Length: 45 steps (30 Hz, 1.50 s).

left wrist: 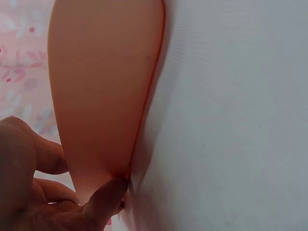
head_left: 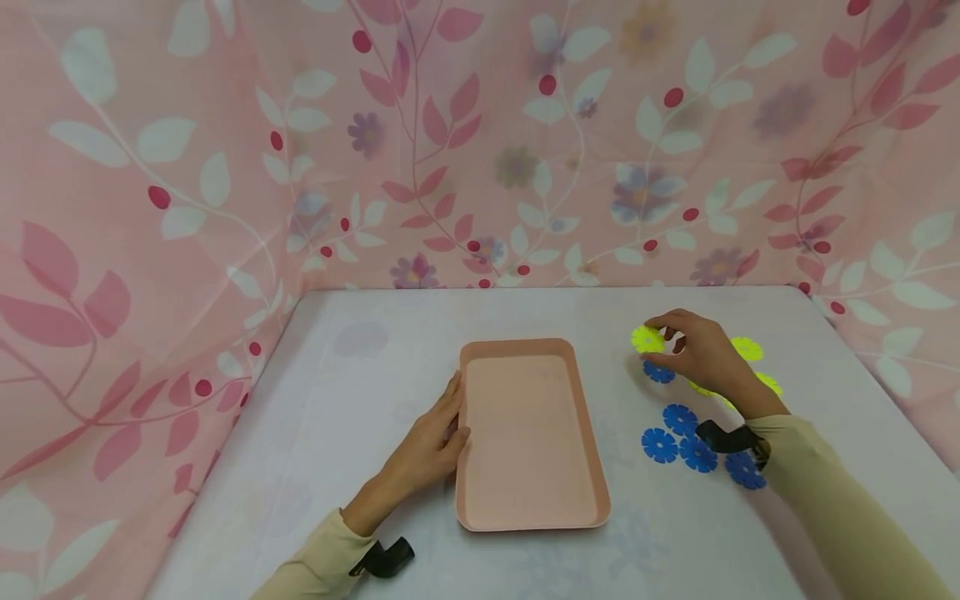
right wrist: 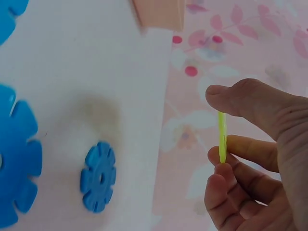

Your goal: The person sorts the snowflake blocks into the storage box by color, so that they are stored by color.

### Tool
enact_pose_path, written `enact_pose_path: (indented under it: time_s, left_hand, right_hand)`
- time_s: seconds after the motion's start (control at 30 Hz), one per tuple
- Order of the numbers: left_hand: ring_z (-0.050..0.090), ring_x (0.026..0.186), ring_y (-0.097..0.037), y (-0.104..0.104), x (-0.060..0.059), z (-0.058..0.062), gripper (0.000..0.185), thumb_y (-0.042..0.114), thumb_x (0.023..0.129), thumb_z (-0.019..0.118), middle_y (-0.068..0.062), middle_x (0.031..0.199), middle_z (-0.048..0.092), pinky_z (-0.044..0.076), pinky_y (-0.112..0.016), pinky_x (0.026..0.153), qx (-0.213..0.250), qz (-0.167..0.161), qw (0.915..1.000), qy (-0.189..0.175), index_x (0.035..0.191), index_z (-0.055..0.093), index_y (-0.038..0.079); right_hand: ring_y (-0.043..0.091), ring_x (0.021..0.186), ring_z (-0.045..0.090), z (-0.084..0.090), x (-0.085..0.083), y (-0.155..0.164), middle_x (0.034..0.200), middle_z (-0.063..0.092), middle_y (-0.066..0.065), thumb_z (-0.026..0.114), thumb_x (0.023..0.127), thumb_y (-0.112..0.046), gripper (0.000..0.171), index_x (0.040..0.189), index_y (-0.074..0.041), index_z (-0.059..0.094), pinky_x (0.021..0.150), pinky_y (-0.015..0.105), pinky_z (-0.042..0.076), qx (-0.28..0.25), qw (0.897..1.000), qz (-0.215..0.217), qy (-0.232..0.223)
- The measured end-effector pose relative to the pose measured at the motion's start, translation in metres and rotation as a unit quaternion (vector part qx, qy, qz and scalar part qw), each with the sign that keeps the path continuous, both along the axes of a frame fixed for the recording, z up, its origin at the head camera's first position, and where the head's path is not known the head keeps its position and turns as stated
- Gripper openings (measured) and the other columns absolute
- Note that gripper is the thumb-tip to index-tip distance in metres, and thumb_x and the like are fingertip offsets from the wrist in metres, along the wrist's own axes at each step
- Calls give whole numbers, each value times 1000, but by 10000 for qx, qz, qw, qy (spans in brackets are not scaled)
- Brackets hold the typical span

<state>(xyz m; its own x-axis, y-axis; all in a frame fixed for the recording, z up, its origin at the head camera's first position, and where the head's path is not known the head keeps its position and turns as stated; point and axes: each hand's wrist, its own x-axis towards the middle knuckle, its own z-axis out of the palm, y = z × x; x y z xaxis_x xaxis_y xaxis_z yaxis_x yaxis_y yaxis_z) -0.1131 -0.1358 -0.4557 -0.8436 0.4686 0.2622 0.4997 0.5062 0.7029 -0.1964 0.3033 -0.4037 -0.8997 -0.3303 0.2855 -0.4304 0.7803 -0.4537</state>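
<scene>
Yellow disc (right wrist: pixel 222 137) edgewise; right-wrist view only

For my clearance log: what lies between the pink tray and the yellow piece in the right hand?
In the head view, only bare pale tabletop shows between the pink tray and the yellow piece that the right hand pinches.

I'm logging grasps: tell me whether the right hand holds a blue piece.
No, the right hand pinches a yellow flower-shaped piece.

Tray (head_left: pixel 525 442) on table (head_left: pixel 337 417), discs (head_left: pixel 698 455) right, patterned cloth (head_left: pixel 480 167) behind
</scene>
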Motion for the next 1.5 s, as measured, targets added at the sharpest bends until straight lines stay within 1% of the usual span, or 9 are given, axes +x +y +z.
enact_pose_path:
  time_s: [0.13, 0.33, 0.47, 0.7, 0.9, 1.03, 1.2, 1.37, 1.5]
  left_hand:
    - [16, 155, -30, 1, -1, 0, 70, 1, 100, 58, -24, 169, 15, 23, -47, 120, -9, -28, 9999, -97, 159, 21, -12]
    - [16, 155, -31, 4, 0, -2, 70, 0, 100, 57, -24, 169, 13, 24, -51, 120, 77, -37, 9999, -84, 159, 20, -10]
    - [17, 155, -31, 5, 1, 0, 70, 0, 101, 57, -23, 169, 14, 24, -49, 120, 69, -4, 9999, -114, 160, 20, -7]
    - [19, 154, -35, 4, 3, 1, 64, -1, 104, 53, -24, 168, 15, 22, -50, 120, -33, 26, 9999, -160, 159, 23, -11]
    - [18, 154, -31, 5, 2, 2, 64, -2, 103, 52, -23, 168, 16, 22, -49, 121, 34, 80, 9999, -122, 160, 23, -7]
    - [18, 155, -31, 9, 1, 2, 63, -2, 103, 52, -23, 169, 16, 22, -50, 121, 31, 41, 9999, -131, 159, 23, -10]
    - [17, 155, -27, 12, 1, 2, 63, -1, 104, 51, -22, 169, 15, 22, -46, 121, -19, 78, 9997, -227, 159, 23, -10]
    - [19, 154, -29, 14, 1, 2, 63, -1, 103, 52, -24, 168, 17, 24, -48, 120, -28, 131, 9998, -154, 158, 24, -11]
    - [20, 154, -31, 14, 1, 2, 63, -2, 102, 52, -24, 168, 17, 24, -50, 120, -21, 127, 9999, -93, 158, 24, -12]
  right_hand:
    - [29, 81, 63, 4, 0, -11, 103, 65, 10, 91, 79, -10, 47, 121, 1, 71, 69, 36, 58, -99, 9998, 144, -10]
    - [28, 84, 62, 9, 0, -29, 107, 64, 9, 92, 79, -11, 46, 119, 0, 73, 71, 42, 59, -306, 9986, 440, 2]
    - [26, 86, 61, 14, 2, -41, 108, 64, 9, 92, 80, -12, 45, 120, -1, 73, 72, 40, 59, -405, 9977, 544, -31]
    - [26, 88, 60, 16, 4, -64, 105, 64, 7, 92, 79, -10, 46, 119, 0, 73, 73, 40, 59, -517, 9957, 766, -28]
    - [28, 88, 60, 19, 3, -83, 105, 64, 8, 92, 78, -8, 45, 117, 0, 73, 71, 42, 59, -597, 9922, 1089, 46]
    - [26, 88, 61, 18, 4, -91, 105, 64, 7, 93, 77, -7, 44, 115, 0, 73, 71, 40, 60, -639, 9911, 1165, 45]
    - [31, 89, 63, 13, 5, -99, 105, 66, 7, 93, 77, -6, 44, 115, 1, 73, 72, 38, 60, -763, 9893, 1246, -36]
    - [30, 87, 63, 11, 5, -109, 104, 67, 7, 93, 77, -7, 43, 114, 2, 73, 71, 34, 60, -903, 9861, 1390, -77]
    - [30, 86, 62, 12, 4, -119, 103, 67, 7, 92, 79, -9, 41, 113, 3, 72, 71, 35, 60, -952, 9845, 1466, -121]
